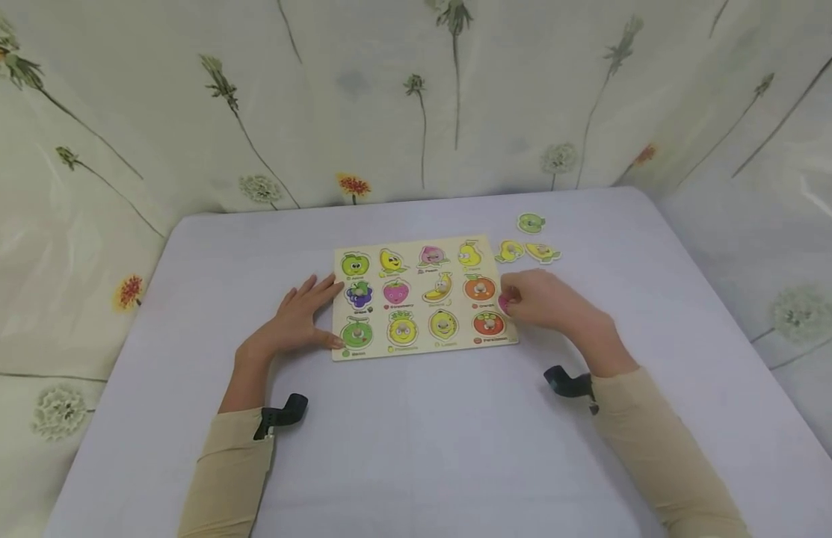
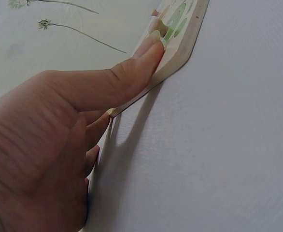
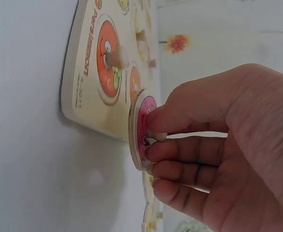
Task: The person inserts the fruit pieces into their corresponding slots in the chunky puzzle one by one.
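Right wrist view shows the right hand (image 3: 247, 145) with thumb and fingers pinching a pink piece (image 3: 139, 126) about its knob (image 3: 158, 137), face up just off the right edge of the puzzle board (image 1: 379, 321). That grasp seems well chosen, since the rim looks free to drop into a recess. Two pink pictures, the peach (image 1: 432, 255) and the strawberry (image 1: 396, 292), could suit it; I cannot tell which, so its outline is best compared with both first. Carrying it above the seated knobs and lowering it flat, with a small twist if the rim catches, should go more smoothly than forcing a corner. The left hand (image 1: 296, 321) lies with fingers spread and gripping nothing, touching the board's left edge; light pressure there should stop it sliding on the surface (image 1: 416, 433).
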The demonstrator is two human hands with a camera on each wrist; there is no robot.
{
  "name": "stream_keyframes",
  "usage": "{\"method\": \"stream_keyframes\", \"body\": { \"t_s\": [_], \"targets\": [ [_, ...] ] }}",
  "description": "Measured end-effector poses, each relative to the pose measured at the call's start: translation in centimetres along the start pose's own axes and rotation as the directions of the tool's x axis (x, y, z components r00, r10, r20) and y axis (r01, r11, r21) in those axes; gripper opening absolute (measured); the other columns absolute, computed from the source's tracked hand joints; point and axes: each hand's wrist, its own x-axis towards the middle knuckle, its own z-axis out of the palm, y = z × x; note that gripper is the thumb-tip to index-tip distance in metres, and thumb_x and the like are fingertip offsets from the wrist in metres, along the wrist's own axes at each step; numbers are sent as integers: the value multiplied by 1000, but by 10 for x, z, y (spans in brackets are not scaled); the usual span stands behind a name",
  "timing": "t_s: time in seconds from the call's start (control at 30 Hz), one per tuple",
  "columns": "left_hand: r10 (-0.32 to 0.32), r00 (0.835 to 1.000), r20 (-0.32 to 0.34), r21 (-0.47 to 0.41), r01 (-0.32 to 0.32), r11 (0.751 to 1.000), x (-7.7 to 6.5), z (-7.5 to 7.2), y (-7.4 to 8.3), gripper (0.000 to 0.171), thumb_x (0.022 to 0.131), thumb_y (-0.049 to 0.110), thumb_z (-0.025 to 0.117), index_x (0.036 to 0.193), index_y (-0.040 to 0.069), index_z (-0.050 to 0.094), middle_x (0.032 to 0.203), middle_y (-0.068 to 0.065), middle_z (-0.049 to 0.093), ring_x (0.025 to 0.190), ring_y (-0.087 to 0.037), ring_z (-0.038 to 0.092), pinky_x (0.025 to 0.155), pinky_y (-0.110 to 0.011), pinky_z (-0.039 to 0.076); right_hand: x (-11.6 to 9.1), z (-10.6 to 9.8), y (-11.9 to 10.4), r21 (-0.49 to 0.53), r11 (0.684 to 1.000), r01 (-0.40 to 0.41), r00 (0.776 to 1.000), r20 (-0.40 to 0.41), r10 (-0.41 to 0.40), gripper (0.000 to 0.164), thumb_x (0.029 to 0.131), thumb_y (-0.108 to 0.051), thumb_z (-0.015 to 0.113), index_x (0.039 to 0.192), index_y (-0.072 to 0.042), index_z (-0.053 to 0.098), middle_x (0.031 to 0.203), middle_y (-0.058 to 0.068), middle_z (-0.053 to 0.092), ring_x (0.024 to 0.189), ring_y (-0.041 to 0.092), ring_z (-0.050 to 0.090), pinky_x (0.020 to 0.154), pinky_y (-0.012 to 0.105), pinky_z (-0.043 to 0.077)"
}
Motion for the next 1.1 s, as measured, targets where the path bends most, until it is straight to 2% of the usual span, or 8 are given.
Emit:
{"method": "stream_keyframes", "body": {
  "t_s": [0.33, 0.5, 0.7, 0.93, 1.1],
  "targets": [
    [-9, 1000, 0, 4, 9, 1000, 3, 1, -3, 112, 68, 50, 85, 159, 23, 25, 169, 2, 12, 157, -30, -4, 126, -56, -4, 14, 2, -14, -6, 999, 37, 999, -3, -37, 4, 88, -11, 61, 90, -14, 62, 80, 3, 61, 75, 20, 54, 63, 31, 42],
    [-11, 1000, 1, 5, 11, 1000, 3, 1, -3, 113, 68, 50, 86, 159, 22, 26, 169, 1, 12, 157, -31, -3, 126, -58, -3, 20, 3, -21, -15, 998, 54, 999, 0, -54, 4, 88, -11, 60, 86, -13, 60, 78, 4, 59, 77, 20, 53, 64, 30, 42],
    [-10, 1000, -2, 5, 10, 1000, 1, 1, -2, 112, 68, 49, 86, 159, 22, 26, 169, 0, 12, 157, -32, -3, 126, -58, -3, 27, 5, -29, -8, 999, 52, 999, 9, -52, 1, 89, -13, 61, 89, -12, 61, 80, 4, 59, 76, 21, 54, 64, 30, 44],
    [-11, 1000, -1, 7, 11, 1000, 2, 1, -1, 111, 69, 49, 85, 159, 23, 26, 169, 1, 12, 157, -32, -3, 126, -58, -3, 33, 7, -36, 4, 995, 98, 995, 9, -98, 4, 90, -14, 62, 92, -12, 64, 82, 3, 61, 75, 19, 56, 62, 28, 45],
    [-14, 1000, -3, 20, 14, 1000, 2, 2, -4, 110, 69, 50, 84, 159, 23, 26, 169, 2, 12, 157, -31, -3, 126, -57, -3, 39, 10, -40, 8, 992, 125, 992, 14, -125, 3, 91, -15, 61, 89, -13, 62, 79, 3, 59, 71, 18, 54, 60, 27, 44]
  ]
}}
